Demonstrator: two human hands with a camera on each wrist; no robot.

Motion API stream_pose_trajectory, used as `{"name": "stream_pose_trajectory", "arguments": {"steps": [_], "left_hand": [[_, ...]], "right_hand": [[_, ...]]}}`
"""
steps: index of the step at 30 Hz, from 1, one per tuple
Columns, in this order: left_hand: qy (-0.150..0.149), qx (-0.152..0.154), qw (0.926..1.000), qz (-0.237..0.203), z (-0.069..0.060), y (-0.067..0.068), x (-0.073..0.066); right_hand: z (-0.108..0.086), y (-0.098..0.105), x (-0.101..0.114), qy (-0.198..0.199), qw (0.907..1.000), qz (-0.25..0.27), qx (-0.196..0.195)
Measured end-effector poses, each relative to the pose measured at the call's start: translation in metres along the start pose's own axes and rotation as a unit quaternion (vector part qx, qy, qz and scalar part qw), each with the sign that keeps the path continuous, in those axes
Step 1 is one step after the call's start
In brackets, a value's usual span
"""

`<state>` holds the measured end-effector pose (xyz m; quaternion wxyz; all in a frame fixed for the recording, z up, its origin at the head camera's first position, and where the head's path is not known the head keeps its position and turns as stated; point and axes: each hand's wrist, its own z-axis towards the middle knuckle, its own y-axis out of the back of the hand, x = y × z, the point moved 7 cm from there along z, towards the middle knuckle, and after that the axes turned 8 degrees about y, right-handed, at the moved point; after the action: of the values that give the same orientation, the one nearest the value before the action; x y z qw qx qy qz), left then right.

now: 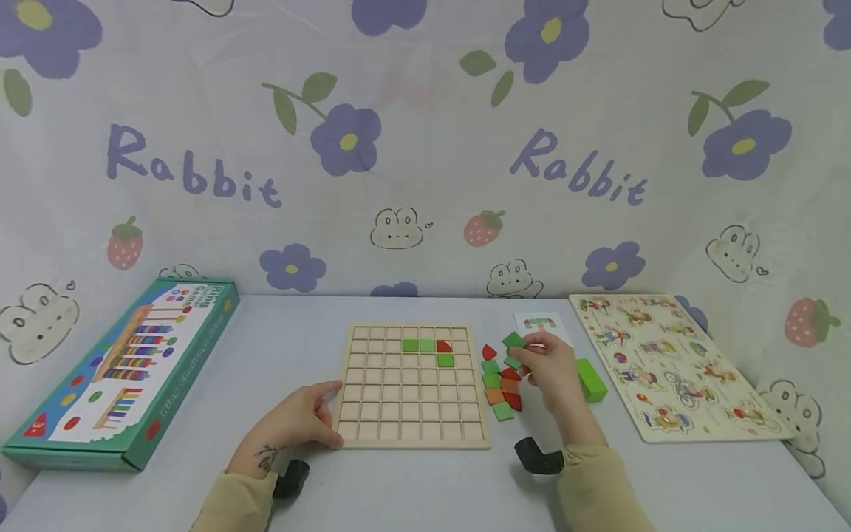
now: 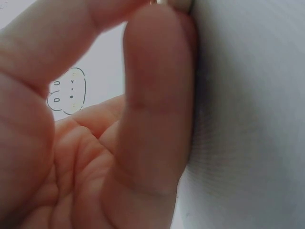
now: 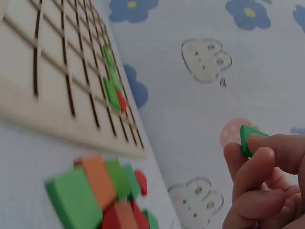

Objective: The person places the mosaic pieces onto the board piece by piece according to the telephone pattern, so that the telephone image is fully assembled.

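Observation:
A wooden grid board (image 1: 399,410) lies on the table, with three green and red tiles and a further green square near its upper right. My left hand (image 1: 302,417) rests at the board's left edge, index finger partway up it and thumb at the lower corner. In the left wrist view that thumb (image 2: 155,105) fills the middle, and only a sliver of board shows at the top. My right hand (image 1: 552,369) pinches a green tile (image 3: 246,140) between thumb and fingers, above a loose group of green, orange and red tiles (image 1: 492,380) right of the board.
Behind the right hand lies a small pattern card (image 1: 555,325). A green block (image 1: 590,380) stands right of that hand. At the far right is a picture puzzle board (image 1: 671,362); a green game box (image 1: 133,369) lies at the left. A printed cloth hangs behind.

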<state>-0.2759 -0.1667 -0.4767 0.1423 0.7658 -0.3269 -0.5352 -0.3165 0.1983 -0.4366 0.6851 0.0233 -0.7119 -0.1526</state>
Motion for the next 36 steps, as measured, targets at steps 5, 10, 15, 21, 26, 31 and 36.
{"name": "stream_pose_trajectory", "arguments": {"steps": [5,10,15,21,26,31,36], "left_hand": [[0.002,-0.002,1.0000,0.003,-0.002,0.000,-0.002],[0.012,-0.004,0.9999,0.000,-0.002,0.000,0.000],[0.021,-0.005,0.9998,-0.001,-0.001,0.000,0.003],[0.017,-0.007,0.9998,0.007,0.000,0.000,0.002],[0.016,-0.007,0.9998,0.005,0.001,-0.001,0.002],[0.018,-0.007,0.9998,0.002,0.000,-0.001,0.002],[0.014,-0.005,0.9999,0.000,-0.001,0.000,0.002]], "right_hand": [[0.001,-0.033,0.024,0.033,0.9977,0.039,0.045],[0.010,-0.076,0.041,0.055,0.9916,0.060,0.101],[0.019,-0.118,0.046,0.060,0.9884,0.034,0.135],[0.026,-0.158,0.041,0.077,0.9797,-0.093,0.160],[0.031,-0.175,0.035,0.070,0.9693,-0.167,0.166],[0.033,-0.185,0.034,0.067,0.9570,-0.221,0.175],[0.034,-0.193,0.038,0.089,0.9315,-0.310,0.168]]}}
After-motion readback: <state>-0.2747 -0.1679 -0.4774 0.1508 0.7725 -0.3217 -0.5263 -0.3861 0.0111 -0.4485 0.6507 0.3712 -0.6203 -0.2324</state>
